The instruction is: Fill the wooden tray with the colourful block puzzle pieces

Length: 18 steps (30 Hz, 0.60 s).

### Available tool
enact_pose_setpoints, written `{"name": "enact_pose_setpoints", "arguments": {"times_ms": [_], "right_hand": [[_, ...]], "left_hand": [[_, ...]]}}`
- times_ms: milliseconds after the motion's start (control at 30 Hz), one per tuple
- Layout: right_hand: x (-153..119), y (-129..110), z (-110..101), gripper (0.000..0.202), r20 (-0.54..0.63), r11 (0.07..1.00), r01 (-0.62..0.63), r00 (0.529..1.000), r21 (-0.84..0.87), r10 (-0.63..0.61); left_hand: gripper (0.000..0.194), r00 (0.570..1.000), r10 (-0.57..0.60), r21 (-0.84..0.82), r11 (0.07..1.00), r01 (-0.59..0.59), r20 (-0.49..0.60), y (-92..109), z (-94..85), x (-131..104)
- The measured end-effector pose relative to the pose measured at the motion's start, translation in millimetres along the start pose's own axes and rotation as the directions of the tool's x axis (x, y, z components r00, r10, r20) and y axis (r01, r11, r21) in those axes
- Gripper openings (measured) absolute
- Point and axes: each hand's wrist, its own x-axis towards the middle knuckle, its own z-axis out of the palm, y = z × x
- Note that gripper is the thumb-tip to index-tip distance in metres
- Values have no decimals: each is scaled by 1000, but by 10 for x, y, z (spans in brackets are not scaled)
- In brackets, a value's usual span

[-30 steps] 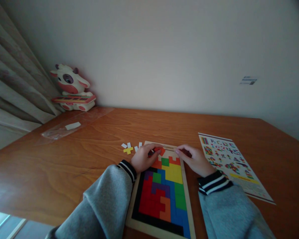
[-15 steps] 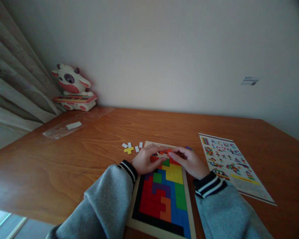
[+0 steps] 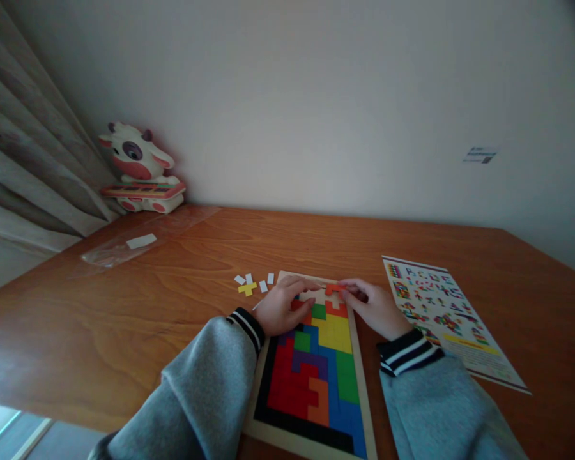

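Observation:
A wooden puzzle board (image 3: 370,429) filled with coloured block pieces lies in front of me, with bare wood showing near its far end. My right hand (image 3: 371,308) pinches an orange-red piece (image 3: 334,289) over the far right corner of the board. Resting over the board's far left part, my left hand (image 3: 285,306) has its thumb and fingers apart, with nothing seen between them. Yellow pieces (image 3: 334,333) and a green piece (image 3: 319,312) sit on the board between and below the hands.
Left of the board lie a yellow cross piece (image 3: 248,289) and several small white pieces (image 3: 263,287). A printed sheet (image 3: 453,319) is on the right. Farther left are a plastic bag (image 3: 110,255) and a cow toy (image 3: 141,169) by the curtain.
My right hand has moved right, away from my left hand, and the orange-red piece has shifted right with it. More bare wood shows between the hands. My left hand has barely moved.

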Motion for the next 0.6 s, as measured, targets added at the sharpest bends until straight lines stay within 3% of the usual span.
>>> {"name": "enact_pose_setpoints", "arguments": {"times_ms": [167, 433, 600], "right_hand": [[-10, -62, 26, 30, -12, 991, 56, 998, -124, -58], [-20, -90, 37, 38, 31, 976, 118, 993, -183, -114], [-12, -81, 48, 29, 48, 977, 122, 992, -177, -115]], "left_hand": [[26, 1000, 10, 14, 1000, -10, 11, 4, 2, 3], [22, 1000, 18, 25, 1000, -18, 20, -20, 10, 5], [19, 999, 53, -2, 999, -53, 8, -18, 16, 18]]}}
